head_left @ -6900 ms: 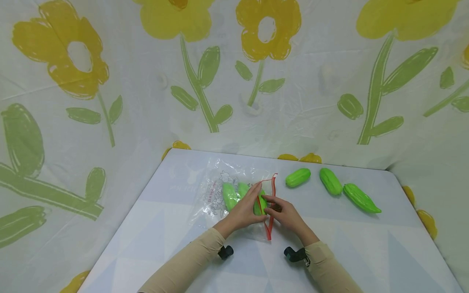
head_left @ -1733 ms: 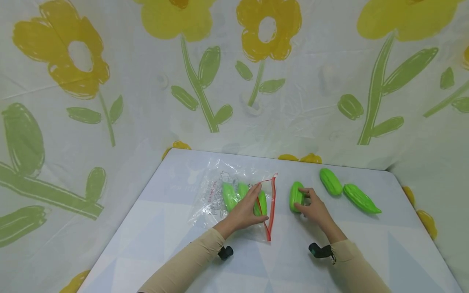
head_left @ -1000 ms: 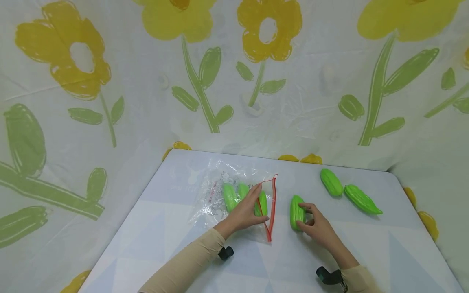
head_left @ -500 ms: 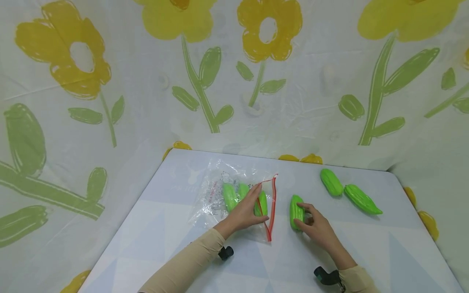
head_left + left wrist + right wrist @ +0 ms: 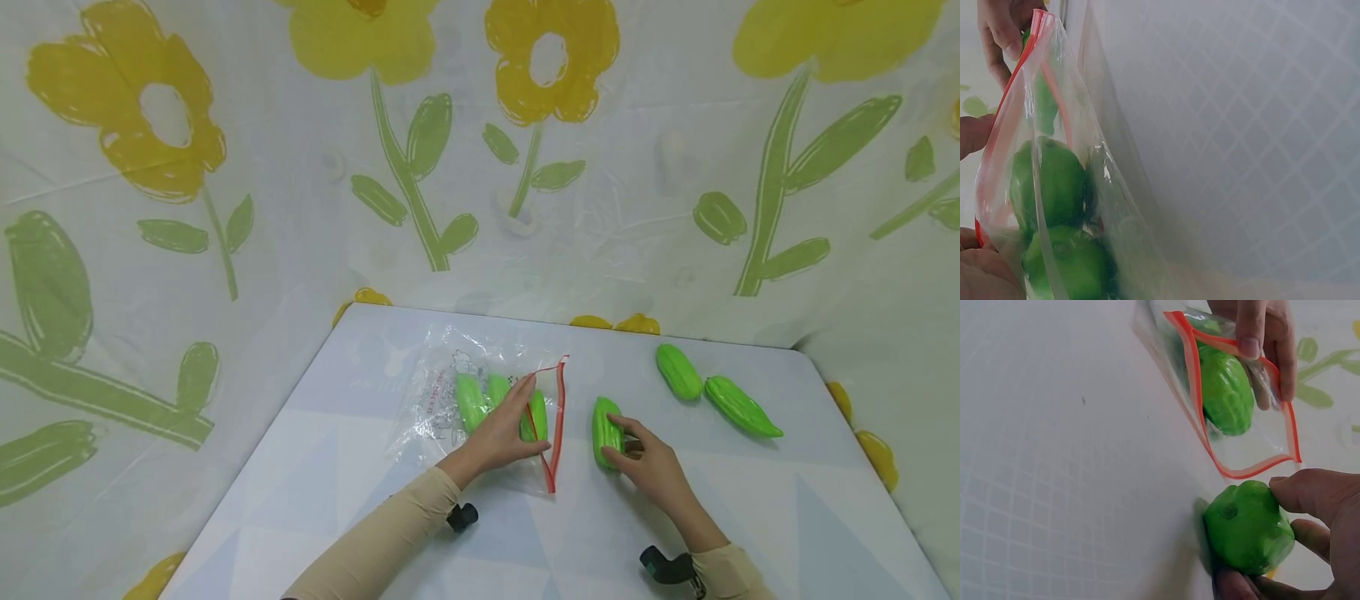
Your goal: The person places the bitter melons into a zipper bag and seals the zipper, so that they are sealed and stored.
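Note:
A clear zip bag [image 5: 442, 392] with a red rim [image 5: 557, 417] lies on the pale table [image 5: 337, 500], its mouth facing right. Several green toy gourds [image 5: 471, 402] lie inside it; one of them [image 5: 1225, 387] shows behind the rim [image 5: 1241, 467] in the right wrist view, and two [image 5: 1054, 184] in the left wrist view. My left hand [image 5: 498, 433] holds the upper rim lifted, with its fingers [image 5: 1260, 331] over it. My right hand [image 5: 647, 463] grips another green gourd [image 5: 606, 421], also seen close up as the gourd [image 5: 1247, 528], on the table just right of the mouth.
Two more green gourds [image 5: 678, 372] [image 5: 741, 406] lie at the back right of the table. A flowered sheet [image 5: 225, 208] hangs close behind and to both sides. The table's right edge [image 5: 862, 467] runs near the gourds.
My right hand has drawn the gourd from the back right down and left, close to the bag's mouth, and in the last half second barely moved. The left hand has kept its hold.

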The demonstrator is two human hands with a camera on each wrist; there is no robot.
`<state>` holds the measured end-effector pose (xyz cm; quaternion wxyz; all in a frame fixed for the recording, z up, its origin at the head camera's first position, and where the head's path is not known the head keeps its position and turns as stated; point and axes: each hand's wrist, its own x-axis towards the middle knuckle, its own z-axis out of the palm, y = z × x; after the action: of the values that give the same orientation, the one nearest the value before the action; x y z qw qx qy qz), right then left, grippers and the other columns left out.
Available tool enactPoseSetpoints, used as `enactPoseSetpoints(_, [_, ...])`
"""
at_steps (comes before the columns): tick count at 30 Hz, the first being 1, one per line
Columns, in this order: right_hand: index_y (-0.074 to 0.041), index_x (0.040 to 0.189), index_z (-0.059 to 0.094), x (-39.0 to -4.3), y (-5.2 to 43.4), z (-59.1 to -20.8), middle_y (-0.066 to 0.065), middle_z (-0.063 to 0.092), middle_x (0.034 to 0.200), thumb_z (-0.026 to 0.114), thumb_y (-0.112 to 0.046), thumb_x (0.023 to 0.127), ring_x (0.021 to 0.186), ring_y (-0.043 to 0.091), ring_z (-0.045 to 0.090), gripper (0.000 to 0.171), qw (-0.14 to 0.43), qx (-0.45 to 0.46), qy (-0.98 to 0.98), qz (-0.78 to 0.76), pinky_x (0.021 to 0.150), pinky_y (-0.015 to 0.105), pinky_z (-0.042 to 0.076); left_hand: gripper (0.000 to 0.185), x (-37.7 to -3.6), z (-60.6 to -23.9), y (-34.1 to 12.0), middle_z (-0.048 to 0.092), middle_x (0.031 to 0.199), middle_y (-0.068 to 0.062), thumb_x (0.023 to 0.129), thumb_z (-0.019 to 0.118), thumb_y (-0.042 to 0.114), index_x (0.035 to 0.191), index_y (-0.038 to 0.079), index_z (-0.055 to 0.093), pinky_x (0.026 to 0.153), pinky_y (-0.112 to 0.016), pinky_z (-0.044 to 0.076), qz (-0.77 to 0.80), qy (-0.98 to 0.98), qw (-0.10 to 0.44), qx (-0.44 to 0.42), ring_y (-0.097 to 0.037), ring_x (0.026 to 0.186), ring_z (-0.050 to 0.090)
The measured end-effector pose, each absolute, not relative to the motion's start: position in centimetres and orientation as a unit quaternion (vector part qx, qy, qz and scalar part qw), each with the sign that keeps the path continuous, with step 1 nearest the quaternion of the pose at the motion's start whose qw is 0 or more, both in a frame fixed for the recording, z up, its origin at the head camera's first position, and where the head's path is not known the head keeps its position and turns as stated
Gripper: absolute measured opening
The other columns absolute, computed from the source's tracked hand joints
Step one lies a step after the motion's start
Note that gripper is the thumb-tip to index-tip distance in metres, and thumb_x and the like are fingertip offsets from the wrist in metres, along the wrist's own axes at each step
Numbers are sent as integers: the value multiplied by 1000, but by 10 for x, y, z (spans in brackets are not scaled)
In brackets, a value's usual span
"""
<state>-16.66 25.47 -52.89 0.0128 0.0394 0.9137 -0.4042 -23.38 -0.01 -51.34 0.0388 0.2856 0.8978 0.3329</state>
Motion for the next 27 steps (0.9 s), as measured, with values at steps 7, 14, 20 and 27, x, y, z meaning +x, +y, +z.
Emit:
enactPoseSetpoints(7, [-26, 135, 47, -167, 256, -532, 16, 54, 126, 69, -40, 81, 102, 29, 58, 60, 2, 41, 911, -411, 64, 28, 52, 106, -234, -514, 0, 12, 155, 2, 74, 76, 39, 151, 18, 6, 107, -38, 32, 330, 899, 36, 285, -18, 140, 20])
enactPoseSetpoints(14, [-26, 135, 47, -167, 255, -534, 16, 53, 127, 69, -42, 80, 103, 30, 58, 61, -2, 44, 911, -409, 67, 32, 54, 106, -235, -514, 0, 10, 155, 4, 75, 75, 39, 151, 23, 3, 108, -35, 30, 330, 900, 43, 281, -15, 140, 18])
enactPoseSetpoints(20, [-25, 134, 48, -166, 255, -535, 17, 53, 127, 69, -39, 81, 104, 31, 58, 59, -8, 42, 910, -412, 70, 35, 55, 106, -234, -514, 0, 11, 155, 2, 74, 76, 38, 151, 22, 4, 108, -37, 30, 333, 898, 39, 284, -16, 140, 18])
enactPoseSetpoints(27, [-26, 134, 47, -165, 256, -536, 17, 54, 126, 69, -40, 82, 105, 31, 58, 58, -11, 41, 908, -417, 72, 36, 55, 106, -235, -516, 0, 11, 155, 2, 75, 75, 39, 151, 22, 3, 108, -36, 30, 329, 900, 34, 285, -16, 140, 18])
